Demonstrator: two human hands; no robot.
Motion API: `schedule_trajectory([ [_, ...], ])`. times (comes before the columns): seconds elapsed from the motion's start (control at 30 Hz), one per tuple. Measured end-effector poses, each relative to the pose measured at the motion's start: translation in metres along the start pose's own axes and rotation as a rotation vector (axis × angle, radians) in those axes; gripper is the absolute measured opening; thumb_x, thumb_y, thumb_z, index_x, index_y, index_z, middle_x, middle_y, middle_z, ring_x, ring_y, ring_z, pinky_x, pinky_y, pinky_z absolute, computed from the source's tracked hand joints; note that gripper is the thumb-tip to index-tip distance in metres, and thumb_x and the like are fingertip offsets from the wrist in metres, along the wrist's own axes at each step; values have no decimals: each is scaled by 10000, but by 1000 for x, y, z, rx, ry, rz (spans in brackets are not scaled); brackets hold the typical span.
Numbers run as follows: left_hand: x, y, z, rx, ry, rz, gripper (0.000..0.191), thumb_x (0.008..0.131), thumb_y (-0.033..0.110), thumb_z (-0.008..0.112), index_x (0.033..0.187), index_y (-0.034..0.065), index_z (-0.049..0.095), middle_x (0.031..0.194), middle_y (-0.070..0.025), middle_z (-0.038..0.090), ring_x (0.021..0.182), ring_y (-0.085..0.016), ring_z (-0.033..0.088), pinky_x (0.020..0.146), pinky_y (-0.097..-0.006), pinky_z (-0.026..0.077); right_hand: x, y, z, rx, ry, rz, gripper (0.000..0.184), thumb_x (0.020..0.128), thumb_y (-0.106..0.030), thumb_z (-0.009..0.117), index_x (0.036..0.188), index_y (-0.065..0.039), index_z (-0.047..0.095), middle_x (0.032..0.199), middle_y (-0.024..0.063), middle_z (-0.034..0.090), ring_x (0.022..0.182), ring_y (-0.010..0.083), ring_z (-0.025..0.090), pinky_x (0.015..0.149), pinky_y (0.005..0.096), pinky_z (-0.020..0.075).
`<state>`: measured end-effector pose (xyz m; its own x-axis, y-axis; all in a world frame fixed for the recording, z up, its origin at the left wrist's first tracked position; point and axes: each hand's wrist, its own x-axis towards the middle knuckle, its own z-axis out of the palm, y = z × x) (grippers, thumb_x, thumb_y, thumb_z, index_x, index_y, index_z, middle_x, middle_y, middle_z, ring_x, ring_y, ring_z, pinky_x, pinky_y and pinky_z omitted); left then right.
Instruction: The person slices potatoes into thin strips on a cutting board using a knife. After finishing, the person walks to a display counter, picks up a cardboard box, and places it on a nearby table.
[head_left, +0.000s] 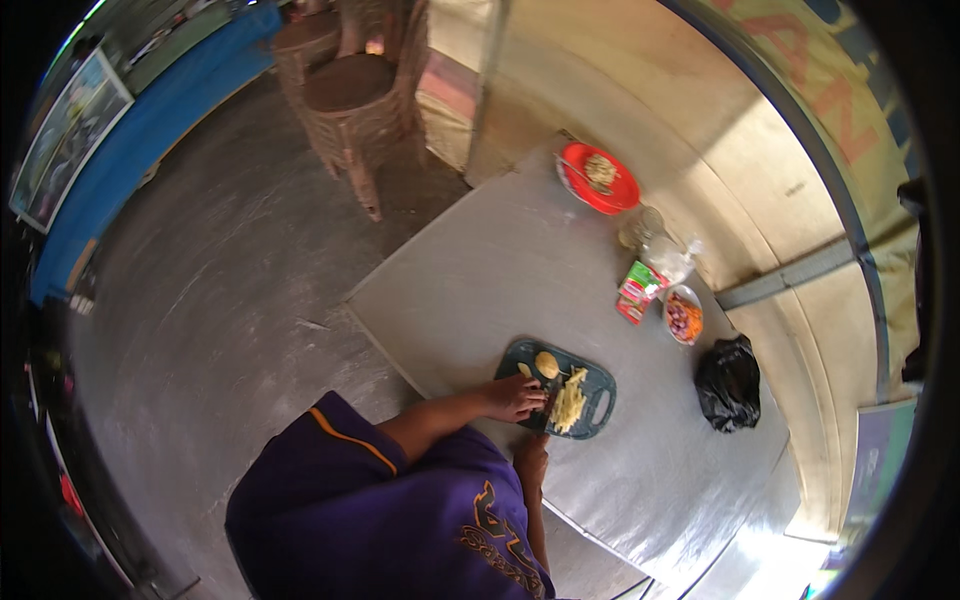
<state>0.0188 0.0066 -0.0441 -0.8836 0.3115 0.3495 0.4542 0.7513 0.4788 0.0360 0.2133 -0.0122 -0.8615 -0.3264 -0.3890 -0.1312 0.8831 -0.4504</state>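
Note:
A dark green cutting board (604, 382) lies at the near edge of a grey table. My right hand (531, 453) is closed round the handle of a kitchen knife (553, 405), whose blade is over the board. Beside the blade, my left hand (516, 398) rests on the board with its fingers bent; whatever is under them is hidden. Pale yellow cut strips (570, 403), which look like potato, are heaped right of the blade. Beyond my left hand lie a peeled, potato-like piece (547, 365) and a small pale slice (524, 370).
On the grey table (465, 277) stand a red plate (628, 189) with pale food and a spoon, a glass jar (646, 221), a clear plastic bag (670, 258), red-green packets (639, 283), a bowl of chopped vegetables (684, 316) and a black plastic bag (728, 384). A brown chair (351, 82) stands beyond.

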Motion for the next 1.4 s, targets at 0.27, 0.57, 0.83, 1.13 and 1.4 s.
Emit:
schedule_trajectory([
  [0.27, -2, 1, 8, 22, -33, -49, 338, 880, 214, 607, 1194, 99, 655, 1332, -36, 608, 1234, -263, 501, 991, -443, 446, 9, 15, 6, -66, 56, -143, 277, 1035, -200, 414, 1236, -12, 389, 891, 381, 650, 810, 571, 619, 673, 654, 486],
  [0.57, -7, 10, 13, 93, 4, -112, 300, 888, 232, 607, 1161, 124, 667, 1345, 14, 610, 1220, -203, 509, 945, -388, 447, 11, 13, -30, -20, -176, -132, 402, 997, -298, 487, 1269, -20, 386, 964, 404, 638, 905, 595, 601, 791, 673, 453],
  [0.83, -15, 48, 36, 159, 94, -382, 519, 851, 131, 622, 1367, 135, 569, 1465, -20, 520, 1369, -253, 454, 1050, -466, 359, 14, 44, -51, 90, -243, -342, 423, 982, -235, 534, 1330, 0, 480, 1080, 356, 643, 1005, 531, 620, 846, 591, 496],
  [1.13, -14, 76, 44, 198, 154, -516, 684, 847, 108, 591, 1512, 128, 432, 1596, -25, 386, 1457, -274, 357, 1098, -492, 332, 24, 77, -55, 179, -218, -552, 444, 962, -133, 567, 1376, -1, 475, 1068, 272, 619, 899, 415, 648, 784, 489, 529],
  [1.4, -14, 85, 43, 200, 172, -549, 636, 883, 129, 575, 1505, 130, 447, 1588, -34, 399, 1458, -280, 358, 1119, -486, 327, 29, 91, -52, 177, -202, -678, 449, 958, -133, 606, 1360, 29, 490, 1020, 226, 649, 856, 334, 661, 751, 418, 546],
])
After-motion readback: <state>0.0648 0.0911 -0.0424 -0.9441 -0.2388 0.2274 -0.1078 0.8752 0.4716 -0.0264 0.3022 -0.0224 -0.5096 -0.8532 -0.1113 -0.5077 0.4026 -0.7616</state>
